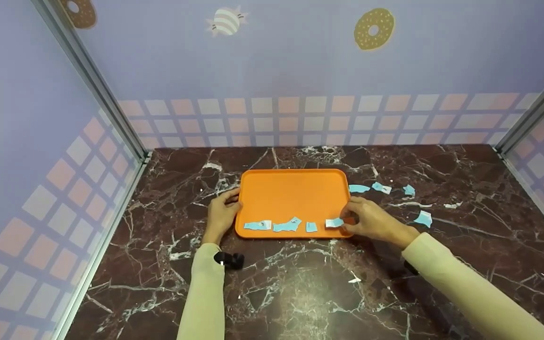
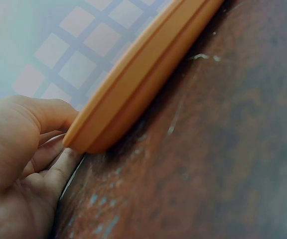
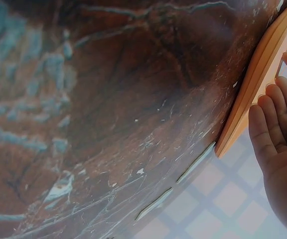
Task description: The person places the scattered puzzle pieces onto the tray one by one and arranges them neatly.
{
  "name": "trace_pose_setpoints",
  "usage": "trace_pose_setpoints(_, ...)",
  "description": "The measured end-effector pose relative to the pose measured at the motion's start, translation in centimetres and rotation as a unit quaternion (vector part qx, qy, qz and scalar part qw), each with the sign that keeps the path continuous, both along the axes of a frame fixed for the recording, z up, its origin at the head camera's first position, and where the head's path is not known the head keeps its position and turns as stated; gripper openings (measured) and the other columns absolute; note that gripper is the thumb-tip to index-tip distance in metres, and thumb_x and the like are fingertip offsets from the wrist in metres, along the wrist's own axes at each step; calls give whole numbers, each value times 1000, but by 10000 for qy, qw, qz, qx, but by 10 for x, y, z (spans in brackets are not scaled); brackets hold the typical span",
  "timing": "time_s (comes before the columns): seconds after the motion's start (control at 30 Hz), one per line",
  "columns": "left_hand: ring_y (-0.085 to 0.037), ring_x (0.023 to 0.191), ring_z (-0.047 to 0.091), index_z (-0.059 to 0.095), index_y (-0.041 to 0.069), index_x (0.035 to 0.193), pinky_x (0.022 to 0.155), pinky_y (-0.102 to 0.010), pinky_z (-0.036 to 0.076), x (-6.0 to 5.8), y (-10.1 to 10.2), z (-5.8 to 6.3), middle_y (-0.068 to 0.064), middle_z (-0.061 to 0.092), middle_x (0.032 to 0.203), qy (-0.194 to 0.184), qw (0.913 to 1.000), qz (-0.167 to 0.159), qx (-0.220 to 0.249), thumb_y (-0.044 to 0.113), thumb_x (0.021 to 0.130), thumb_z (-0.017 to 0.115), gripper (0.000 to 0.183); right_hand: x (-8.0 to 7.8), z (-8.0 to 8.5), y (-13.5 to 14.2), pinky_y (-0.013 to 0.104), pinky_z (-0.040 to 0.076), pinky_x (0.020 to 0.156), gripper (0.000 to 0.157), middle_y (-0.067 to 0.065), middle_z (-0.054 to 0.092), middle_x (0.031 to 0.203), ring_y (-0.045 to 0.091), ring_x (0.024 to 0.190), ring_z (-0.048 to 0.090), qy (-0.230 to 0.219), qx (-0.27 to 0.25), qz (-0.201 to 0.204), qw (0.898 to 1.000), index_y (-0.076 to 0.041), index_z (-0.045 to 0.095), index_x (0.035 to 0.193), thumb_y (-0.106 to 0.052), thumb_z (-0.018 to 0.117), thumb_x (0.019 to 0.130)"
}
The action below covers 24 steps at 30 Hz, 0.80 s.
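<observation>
An orange tray (image 1: 295,198) lies on the dark marbled table. Along its front edge lies a row of torn light-blue paper pieces (image 1: 288,225), some with white ends. My left hand (image 1: 222,212) holds the tray's left rim, its fingertips at the edge in the left wrist view, where the tray wall (image 2: 133,79) shows. Over the tray's front right corner, my right hand (image 1: 371,219) pinches the rightmost blue-and-white paper piece (image 1: 334,222) between thumb and index finger. The other fingers (image 3: 265,119) reach over the right rim.
To the right of the tray lie several more torn paper pieces, among them a long blue strip (image 1: 359,188), a small scrap (image 1: 409,190) and a blue-and-white piece (image 1: 423,218). Patterned panels (image 1: 276,71) stand behind the table and at both sides.
</observation>
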<state>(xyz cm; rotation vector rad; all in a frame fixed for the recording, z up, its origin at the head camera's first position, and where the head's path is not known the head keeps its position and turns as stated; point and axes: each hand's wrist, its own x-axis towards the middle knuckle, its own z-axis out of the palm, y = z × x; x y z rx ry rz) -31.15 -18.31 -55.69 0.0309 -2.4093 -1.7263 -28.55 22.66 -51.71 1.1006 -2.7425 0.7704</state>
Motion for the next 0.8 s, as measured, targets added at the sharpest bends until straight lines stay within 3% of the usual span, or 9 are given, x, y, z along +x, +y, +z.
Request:
trace_pose_setpoints(0.17, -35, 110, 73, 71, 0, 137, 93, -40, 60, 0, 0, 0, -21, 74, 120, -10, 10000, 3, -8, -4, 95, 70, 42, 1, -1, 0, 42, 54, 76, 17, 5, 65, 101, 25, 94, 60, -39, 157, -3, 9999, -5, 73, 95, -9, 86, 85)
trace_pose_setpoints(0.33, -35, 112, 72, 71, 1, 138, 94, -40, 60, 0, 0, 0, -21, 73, 121, -99, 9999, -37, 68, -4, 96, 70, 42, 1, -3, 2, 40, 52, 70, 17, 5, 62, 97, 23, 87, 57, 246, 161, 221, 9993, -4, 73, 93, -8, 87, 86)
trace_pose_setpoints(0.5, -34, 112, 72, 70, 1, 139, 94, -39, 60, 0, 0, 0, -20, 73, 121, -115, 9999, -34, 87, -3, 97, 70, 42, 2, -4, 2, 42, 55, 73, 18, 7, 64, 100, 25, 92, 61, 407, 214, 311, 9985, -4, 74, 94, -9, 88, 85)
trace_pose_setpoints(0.8, -33, 112, 72, 71, 1, 138, 95, -40, 60, 0, 0, 1, -20, 73, 121, -97, 9999, -13, 27, -3, 96, 70, 42, -1, -3, 4, 43, 58, 78, 16, 7, 66, 101, 25, 91, 63, 159, 66, 229, 9996, -3, 77, 99, -11, 87, 89)
